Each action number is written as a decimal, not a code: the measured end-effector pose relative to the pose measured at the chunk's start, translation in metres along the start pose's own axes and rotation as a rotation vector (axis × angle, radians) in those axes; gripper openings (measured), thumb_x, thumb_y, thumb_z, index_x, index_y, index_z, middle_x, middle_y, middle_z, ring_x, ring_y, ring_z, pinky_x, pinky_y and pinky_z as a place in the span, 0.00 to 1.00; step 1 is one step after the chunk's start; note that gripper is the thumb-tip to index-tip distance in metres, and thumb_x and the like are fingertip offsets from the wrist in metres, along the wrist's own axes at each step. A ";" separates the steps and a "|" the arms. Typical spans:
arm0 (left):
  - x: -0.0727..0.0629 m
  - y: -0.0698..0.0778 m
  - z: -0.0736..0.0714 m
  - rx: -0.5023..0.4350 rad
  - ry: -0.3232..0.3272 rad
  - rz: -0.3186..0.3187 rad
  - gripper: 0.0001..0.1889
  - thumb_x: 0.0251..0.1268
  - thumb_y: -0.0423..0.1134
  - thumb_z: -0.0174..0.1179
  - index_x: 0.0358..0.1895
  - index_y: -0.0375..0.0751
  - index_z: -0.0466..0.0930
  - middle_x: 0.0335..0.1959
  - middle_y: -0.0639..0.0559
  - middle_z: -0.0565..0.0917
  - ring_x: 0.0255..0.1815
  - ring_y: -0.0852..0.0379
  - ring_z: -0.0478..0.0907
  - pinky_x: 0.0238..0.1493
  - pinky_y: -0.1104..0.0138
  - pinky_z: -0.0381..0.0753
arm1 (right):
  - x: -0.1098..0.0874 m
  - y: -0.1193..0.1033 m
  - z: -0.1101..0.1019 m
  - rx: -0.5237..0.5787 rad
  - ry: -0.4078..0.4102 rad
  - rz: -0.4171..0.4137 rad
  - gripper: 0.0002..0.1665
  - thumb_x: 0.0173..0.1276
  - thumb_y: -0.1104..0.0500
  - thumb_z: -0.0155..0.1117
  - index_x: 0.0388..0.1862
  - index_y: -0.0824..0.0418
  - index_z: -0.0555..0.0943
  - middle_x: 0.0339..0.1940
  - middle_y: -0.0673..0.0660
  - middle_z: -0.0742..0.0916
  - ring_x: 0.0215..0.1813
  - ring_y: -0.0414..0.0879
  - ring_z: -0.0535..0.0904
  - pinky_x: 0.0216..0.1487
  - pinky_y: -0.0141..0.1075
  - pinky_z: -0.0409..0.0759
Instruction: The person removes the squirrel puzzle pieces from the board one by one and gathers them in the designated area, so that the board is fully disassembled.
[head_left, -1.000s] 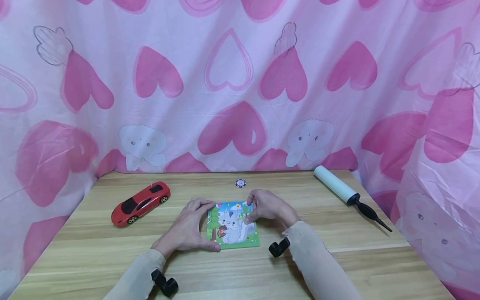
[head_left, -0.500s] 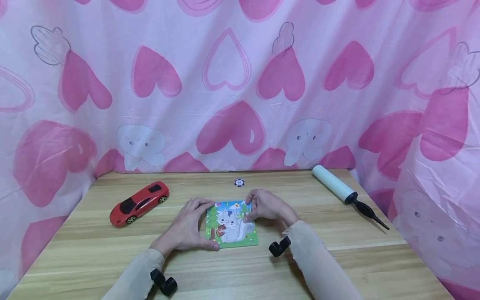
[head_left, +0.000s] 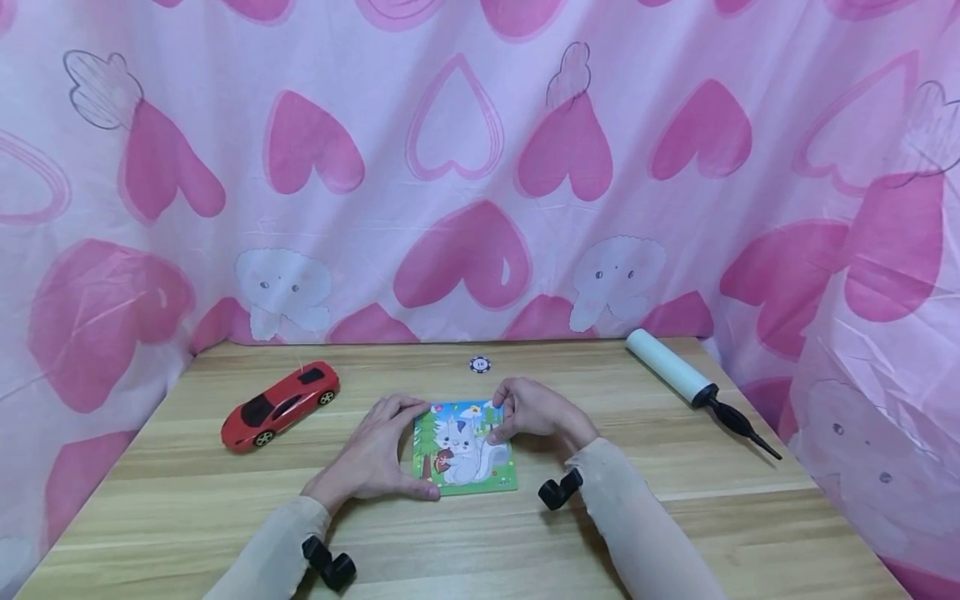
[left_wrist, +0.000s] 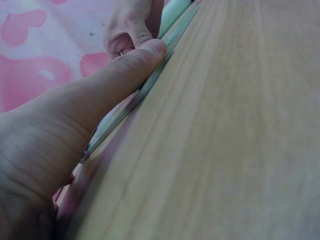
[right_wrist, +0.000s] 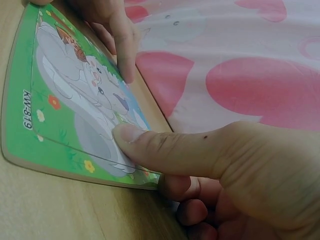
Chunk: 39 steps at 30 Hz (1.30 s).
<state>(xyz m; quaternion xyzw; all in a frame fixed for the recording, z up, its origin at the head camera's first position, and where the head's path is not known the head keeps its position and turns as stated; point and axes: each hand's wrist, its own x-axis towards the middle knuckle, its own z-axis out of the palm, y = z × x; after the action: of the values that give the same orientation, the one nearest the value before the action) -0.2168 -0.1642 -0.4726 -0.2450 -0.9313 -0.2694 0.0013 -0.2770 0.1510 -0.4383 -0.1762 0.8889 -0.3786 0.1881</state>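
Note:
A thin square puzzle board [head_left: 465, 467] lies on the table, printed with a white squirrel holding an acorn on a green and blue ground. Its border seam and the print "KW-819" show in the right wrist view. My left hand [head_left: 367, 454] spans the board's left side, thumb at the near corner and index finger at the far corner. At the right edge my right hand [head_left: 540, 412] pinches the board, its thumb flat on the picture and the other fingers curled at the edge below. In the left wrist view the board [left_wrist: 112, 122] appears edge-on beneath the left thumb.
A red toy car [head_left: 281, 408] stands to the left on the wooden table [head_left: 450, 550]. Behind the board lies a small poker chip [head_left: 480, 365]. A pale green hand pump [head_left: 675, 367] with a black nozzle rests at the right. A pink heart-patterned curtain [head_left: 465, 125] encloses the back and sides.

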 end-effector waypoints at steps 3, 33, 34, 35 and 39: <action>0.000 0.000 0.000 -0.001 -0.003 -0.007 0.74 0.33 0.86 0.79 0.85 0.46 0.70 0.81 0.48 0.70 0.82 0.44 0.65 0.86 0.37 0.63 | 0.000 -0.001 0.000 0.014 -0.007 -0.005 0.30 0.60 0.61 0.91 0.55 0.61 0.81 0.34 0.56 0.85 0.36 0.47 0.77 0.43 0.37 0.79; 0.000 -0.002 0.002 0.007 -0.015 -0.021 0.74 0.33 0.88 0.77 0.86 0.47 0.69 0.81 0.50 0.69 0.82 0.46 0.65 0.86 0.38 0.64 | 0.000 -0.006 0.002 -0.037 0.106 -0.041 0.32 0.51 0.59 0.96 0.46 0.57 0.80 0.40 0.53 0.84 0.44 0.47 0.80 0.51 0.41 0.83; 0.000 -0.002 0.002 0.006 -0.014 -0.021 0.74 0.33 0.88 0.77 0.86 0.48 0.69 0.81 0.50 0.69 0.82 0.46 0.65 0.86 0.38 0.64 | 0.000 -0.006 0.002 -0.035 0.108 -0.047 0.33 0.51 0.59 0.96 0.47 0.57 0.80 0.40 0.53 0.84 0.44 0.47 0.80 0.50 0.40 0.83; 0.000 -0.002 0.002 0.005 -0.014 -0.022 0.74 0.33 0.88 0.77 0.86 0.48 0.69 0.81 0.50 0.69 0.82 0.46 0.65 0.86 0.38 0.64 | 0.000 -0.005 0.002 -0.032 0.107 -0.054 0.33 0.51 0.60 0.96 0.48 0.58 0.79 0.40 0.53 0.84 0.44 0.47 0.79 0.50 0.40 0.82; 0.000 -0.003 0.002 -0.001 -0.012 -0.021 0.73 0.33 0.88 0.77 0.86 0.48 0.69 0.81 0.51 0.69 0.82 0.46 0.65 0.85 0.38 0.64 | -0.001 -0.004 0.002 0.002 0.096 -0.076 0.35 0.54 0.62 0.94 0.55 0.58 0.80 0.41 0.54 0.84 0.45 0.48 0.79 0.49 0.40 0.82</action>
<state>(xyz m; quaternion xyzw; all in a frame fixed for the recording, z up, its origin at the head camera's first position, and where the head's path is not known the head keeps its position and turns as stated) -0.2181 -0.1650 -0.4758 -0.2367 -0.9337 -0.2686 -0.0074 -0.2745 0.1478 -0.4361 -0.1912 0.8891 -0.3945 0.1312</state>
